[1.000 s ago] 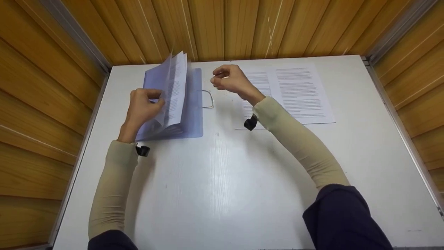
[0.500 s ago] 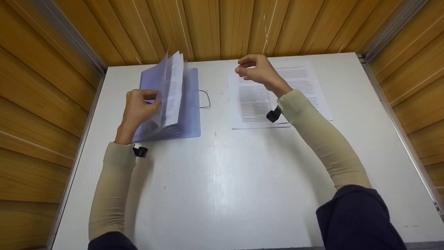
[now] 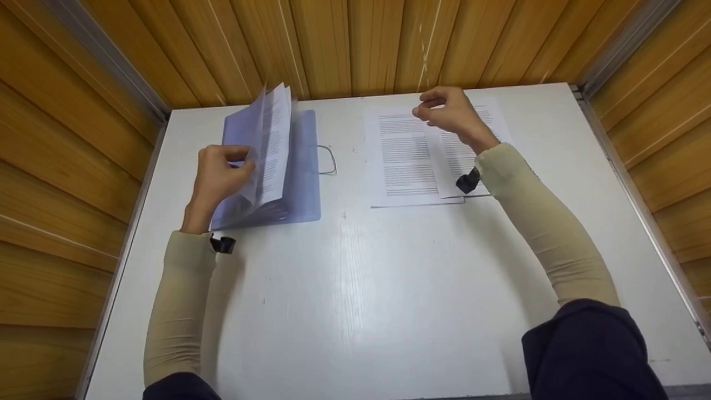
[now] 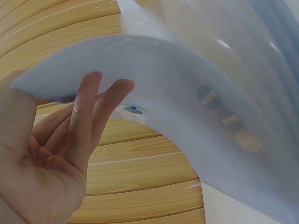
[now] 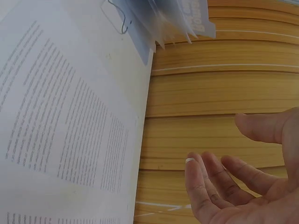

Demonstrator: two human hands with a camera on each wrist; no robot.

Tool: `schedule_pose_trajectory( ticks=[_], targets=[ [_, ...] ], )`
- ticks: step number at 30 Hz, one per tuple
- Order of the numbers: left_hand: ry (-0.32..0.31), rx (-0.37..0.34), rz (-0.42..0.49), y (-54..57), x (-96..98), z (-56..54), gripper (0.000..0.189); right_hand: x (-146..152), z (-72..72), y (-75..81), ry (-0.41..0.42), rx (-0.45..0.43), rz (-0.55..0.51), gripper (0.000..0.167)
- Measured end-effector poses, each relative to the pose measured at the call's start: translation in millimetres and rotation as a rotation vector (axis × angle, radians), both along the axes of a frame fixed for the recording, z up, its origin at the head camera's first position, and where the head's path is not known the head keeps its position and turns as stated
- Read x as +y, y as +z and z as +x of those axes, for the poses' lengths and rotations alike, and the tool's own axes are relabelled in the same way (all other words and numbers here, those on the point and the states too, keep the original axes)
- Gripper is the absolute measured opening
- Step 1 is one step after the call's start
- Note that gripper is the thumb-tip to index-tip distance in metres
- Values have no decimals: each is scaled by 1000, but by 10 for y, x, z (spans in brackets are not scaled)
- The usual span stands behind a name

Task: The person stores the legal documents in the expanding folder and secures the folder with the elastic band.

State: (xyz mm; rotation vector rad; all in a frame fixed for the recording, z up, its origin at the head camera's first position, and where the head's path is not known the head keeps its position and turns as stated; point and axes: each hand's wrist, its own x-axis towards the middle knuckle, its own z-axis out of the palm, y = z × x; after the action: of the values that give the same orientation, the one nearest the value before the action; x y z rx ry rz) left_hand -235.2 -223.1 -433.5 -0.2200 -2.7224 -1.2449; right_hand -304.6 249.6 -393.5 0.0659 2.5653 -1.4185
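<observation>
A translucent blue folder stands partly open at the back left of the table, its leaves fanned upward. With thumb and fingers my left hand pinches the edge of a clear plastic leaf, which bends in a curve in the left wrist view. White printed pages show among the folder's leaves. To the right lie two overlapping printed sheets, the left sheet and the right sheet. Above them hovers my right hand, its fingers apart and holding nothing in the right wrist view; it covers part of the right sheet.
A thin cord loop sticks out from the folder's right edge onto the white table. Wood-patterned walls rise behind and on both sides. Each forearm carries a small black camera, such as the left one.
My right hand has moved right, away from the folder and across the printed sheets, uncovering the left sheet. My left hand keeps its pinch on the plastic leaf, nearly still.
</observation>
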Motion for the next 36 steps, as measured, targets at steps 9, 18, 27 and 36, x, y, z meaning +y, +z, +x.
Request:
schedule_pose_trajectory(
  ticks=[9, 18, 27, 36],
  targets=[
    [8, -6, 16, -30, -7, 1, 35, 308, -25, -169, -41, 68, 143, 59],
    [24, 5, 7, -13, -5, 17, 34, 656, 20, -445, -85, 83, 212, 61],
    [11, 17, -2, -32, 15, 10, 34, 993, 108, -659, -132, 83, 242, 62],
    [7, 6, 5, -31, 7, 20, 33, 1224, 149, -745, -161, 30, 251, 66]
  ],
)
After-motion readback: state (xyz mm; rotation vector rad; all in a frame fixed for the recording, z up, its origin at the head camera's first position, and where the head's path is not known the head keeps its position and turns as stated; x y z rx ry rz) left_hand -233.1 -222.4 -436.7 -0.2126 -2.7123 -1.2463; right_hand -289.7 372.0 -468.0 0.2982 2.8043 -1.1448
